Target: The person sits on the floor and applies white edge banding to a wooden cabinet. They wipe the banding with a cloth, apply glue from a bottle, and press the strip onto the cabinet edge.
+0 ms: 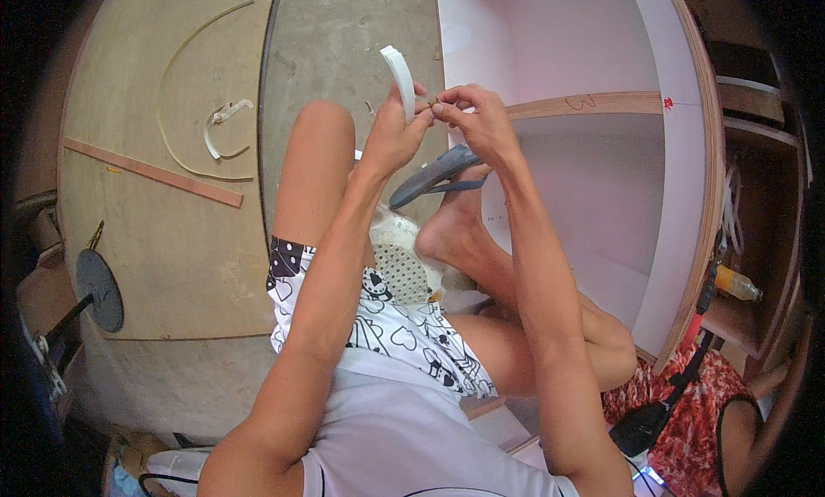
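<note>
My left hand is closed round a curved white strip, which looks folded in layers and sticks up past the fingers. Close beside it, my right hand has its thumb and forefinger pinched together, almost meeting the left fingertips. A tiny brownish bit shows between the two hands, too small to name. Some white also peeks out by the right fingers; whether it belongs to the strip I cannot tell. Both hands are raised in front of my knees, over the grey floor.
A plywood sheet at left bears a reddish wooden slat, a long curved beige strip and a curled white strip. At right lies a pale open cabinet with a divider. Another person's red patterned clothing is at lower right.
</note>
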A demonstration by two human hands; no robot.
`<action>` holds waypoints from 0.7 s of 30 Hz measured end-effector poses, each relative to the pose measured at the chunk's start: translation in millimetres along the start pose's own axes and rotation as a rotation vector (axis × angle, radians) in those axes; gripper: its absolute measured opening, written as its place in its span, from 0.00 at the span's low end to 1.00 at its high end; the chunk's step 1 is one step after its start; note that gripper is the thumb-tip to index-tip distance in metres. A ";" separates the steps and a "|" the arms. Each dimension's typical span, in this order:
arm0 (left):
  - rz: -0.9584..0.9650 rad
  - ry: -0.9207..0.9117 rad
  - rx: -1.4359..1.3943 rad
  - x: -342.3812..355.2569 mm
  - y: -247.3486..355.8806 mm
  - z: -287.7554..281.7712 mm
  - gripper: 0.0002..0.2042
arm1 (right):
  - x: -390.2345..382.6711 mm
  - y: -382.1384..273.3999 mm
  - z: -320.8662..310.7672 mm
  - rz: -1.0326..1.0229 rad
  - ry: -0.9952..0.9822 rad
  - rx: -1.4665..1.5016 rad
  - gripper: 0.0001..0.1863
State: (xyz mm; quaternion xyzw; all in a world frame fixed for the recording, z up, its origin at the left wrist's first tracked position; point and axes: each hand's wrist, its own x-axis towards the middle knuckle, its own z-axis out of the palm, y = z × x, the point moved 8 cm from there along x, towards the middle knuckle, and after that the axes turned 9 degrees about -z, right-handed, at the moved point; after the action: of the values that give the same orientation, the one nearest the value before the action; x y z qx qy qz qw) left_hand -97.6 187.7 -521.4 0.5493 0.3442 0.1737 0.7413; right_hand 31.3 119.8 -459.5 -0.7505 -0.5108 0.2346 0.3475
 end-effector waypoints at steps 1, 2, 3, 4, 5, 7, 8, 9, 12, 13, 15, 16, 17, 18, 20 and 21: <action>-0.036 -0.035 -0.120 0.9 -2.1 2.7 0.13 | -1.2 -4.2 -5.4 -0.102 0.065 -0.091 0.11; -0.072 -0.067 -0.240 2.5 -3.4 5.0 0.12 | -0.1 -6.2 -6.0 -0.095 0.065 -0.083 0.11; -0.108 -0.099 -0.359 3.4 -4.5 7.5 0.12 | 0.6 -8.2 -7.2 -0.088 0.065 -0.076 0.11; -0.137 -0.083 -0.361 3.4 -6.0 6.0 0.11 | 1.0 -10.1 -8.4 -0.081 0.065 -0.069 0.12; -0.167 -0.069 -0.363 0.5 1.0 5.1 0.11 | 0.4 -13.5 -9.3 -0.054 0.074 -0.032 0.12; -0.220 -0.062 -0.384 -1.2 1.0 5.0 0.10 | -1.2 -20.6 -9.7 -0.001 0.092 0.042 0.13; -0.241 -0.067 -0.402 -1.4 -1.7 3.8 0.10 | -1.7 -22.9 -10.7 -0.004 0.094 0.056 0.14; -0.264 -0.072 -0.420 -1.3 -4.4 2.5 0.09 | -2.2 -24.3 -12.0 -0.006 0.096 0.071 0.15; -0.347 -0.132 -0.542 -2.7 -9.3 2.4 0.08 | -1.4 -27.6 -17.3 0.025 0.047 0.084 0.15; -0.336 -0.126 -0.521 -3.0 -8.3 1.3 0.08 | -1.4 -27.5 -17.3 0.041 0.021 0.083 0.15; -0.312 -0.118 -0.477 -2.6 -3.8 1.5 0.09 | -3.2 -26.8 -17.3 0.046 0.022 0.125 0.14; -0.302 -0.116 -0.499 -2.1 -3.0 2.8 0.09 | -4.0 -25.7 -17.0 0.049 0.022 0.147 0.13; -0.291 -0.112 -0.518 -1.7 -2.2 3.0 0.10 | -3.6 -27.4 -17.3 -0.010 0.037 0.114 0.11; -0.280 -0.107 -0.538 -1.1 -1.3 2.8 0.10 | -4.0 -28.2 -17.6 -0.069 0.053 0.082 0.08; -0.305 -0.238 -0.573 -3.8 0.2 11.2 0.12 | -3.5 -32.9 -17.8 -0.136 0.021 0.048 0.07; -0.320 -0.303 -0.589 -6.1 1.2 14.4 0.13 | -2.5 -35.7 -19.9 -0.146 -0.026 0.045 0.07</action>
State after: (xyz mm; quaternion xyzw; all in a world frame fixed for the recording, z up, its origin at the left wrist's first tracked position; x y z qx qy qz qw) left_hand -91.6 174.3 -516.0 0.2711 0.2471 0.0639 0.9281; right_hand 23.0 120.3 -419.4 -0.7002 -0.5631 0.2300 0.3738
